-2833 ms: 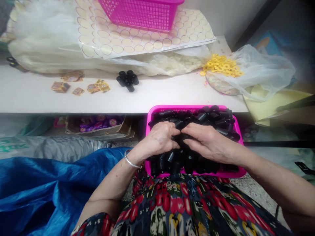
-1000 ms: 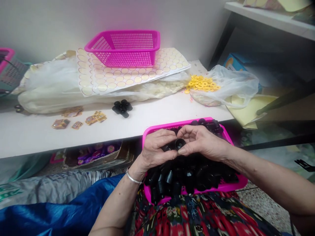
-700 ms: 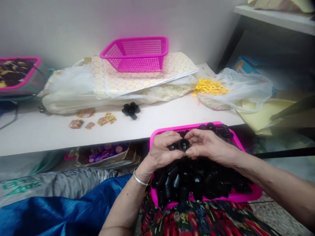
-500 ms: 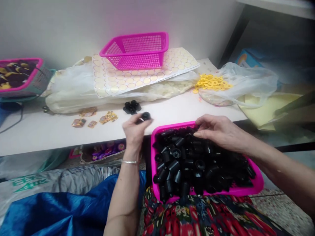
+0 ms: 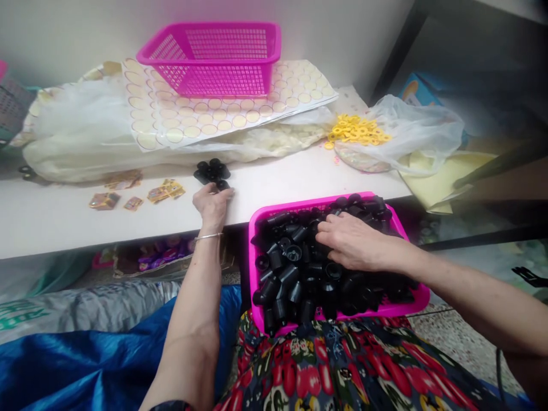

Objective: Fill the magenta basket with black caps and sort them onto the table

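Observation:
My left hand (image 5: 210,201) is at the white table, its fingers closed around a small black plastic cylinder (image 5: 222,185). That piece sits right against a small cluster of black parts (image 5: 211,169) standing on the tabletop. My right hand (image 5: 349,241) reaches into a pink basket (image 5: 256,228) heaped with black plastic cylinders (image 5: 289,277). Its fingers are bent down among the parts, and whatever they grip is hidden. The basket rests on my lap, over a patterned apron (image 5: 317,365).
An empty pink basket (image 5: 222,80) stands on sheets of round stickers (image 5: 192,123) at the back. Small printed cards (image 5: 165,191) lie left on the table (image 5: 274,177). Yellow rings (image 5: 359,130) spill from a clear bag (image 5: 417,128). A blue sheet (image 5: 98,354) lies lower left.
My left hand has carried its black cylinder down to the cluster on the table. My right hand has moved left and deeper into the basket's parts. The camera view has shifted.

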The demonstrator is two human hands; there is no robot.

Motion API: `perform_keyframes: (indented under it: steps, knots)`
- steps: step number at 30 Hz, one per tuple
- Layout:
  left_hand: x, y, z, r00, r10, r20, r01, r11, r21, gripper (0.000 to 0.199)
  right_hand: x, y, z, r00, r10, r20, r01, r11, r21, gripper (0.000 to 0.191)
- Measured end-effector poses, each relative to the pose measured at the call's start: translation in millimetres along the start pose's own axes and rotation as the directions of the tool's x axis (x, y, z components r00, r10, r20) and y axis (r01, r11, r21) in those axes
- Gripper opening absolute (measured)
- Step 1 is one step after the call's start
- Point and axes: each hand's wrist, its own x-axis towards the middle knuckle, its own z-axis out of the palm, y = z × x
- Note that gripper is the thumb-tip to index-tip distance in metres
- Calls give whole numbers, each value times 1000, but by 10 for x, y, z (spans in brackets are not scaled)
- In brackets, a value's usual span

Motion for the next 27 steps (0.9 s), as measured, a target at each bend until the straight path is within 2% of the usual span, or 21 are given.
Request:
perform_keyframes:
  steps: [3,5,6,7,8,9,11,13,14,15,17,20,24,27]
  knots:
    - [-140,73,-36,989,53,-137,-75,984,-163,31,-49,51,-44,996,32,-78,-9,961,276,19]
    - [-326,210,-84,991,-36,-127,-8,944,-331,35,-87,84,-89,986,104,-130,-17,840,542,25]
    - [-436,309,-115,993,-99,-59,65,902,-427,40,-102,91,-109,980,141,-137,-18,756,654,27]
    - [-551,423,-149,985,-160,59,167,838,-519,45,-113,92,-125,976,176,-129,-21,667,745,27]
    - [-665,547,-185,955,-196,221,291,756,-587,50,-117,86,-135,973,205,-108,-31,577,816,27]
    - [-775,673,-219,900,-201,386,413,672,-615,54,-117,72,-140,971,228,-77,-47,492,869,27]
    - [-968,904,-275,742,-164,650,617,543,-569,58,-104,30,-135,967,255,-12,-80,350,933,28]
    - [-1116,1074,-304,599,-109,793,733,474,-488,57,-87,-22,-120,964,265,24,-95,260,961,30]
    - [-1176,1131,-308,551,-82,830,763,451,-463,55,-80,-47,-110,963,268,28,-94,235,968,31]
    - [-1226,1169,-306,521,-55,851,781,433,-450,52,-77,-68,-100,962,273,27,-88,215,973,31]
    - [-1311,1201,-293,501,-2,865,788,414,-456,38,-80,-98,-78,957,288,17,-71,180,981,31]
    - [-1409,1186,-268,521,53,852,759,428,-491,20,-93,-112,-46,946,323,-14,-31,131,991,30]
    - [-1499,1149,-236,552,40,833,744,428,-513,22,-89,-111,-23,919,390,-51,16,94,995,30]
    - [-1539,1136,-199,565,-18,825,761,398,-513,25,-70,-130,-33,890,441,-111,54,141,989,29]
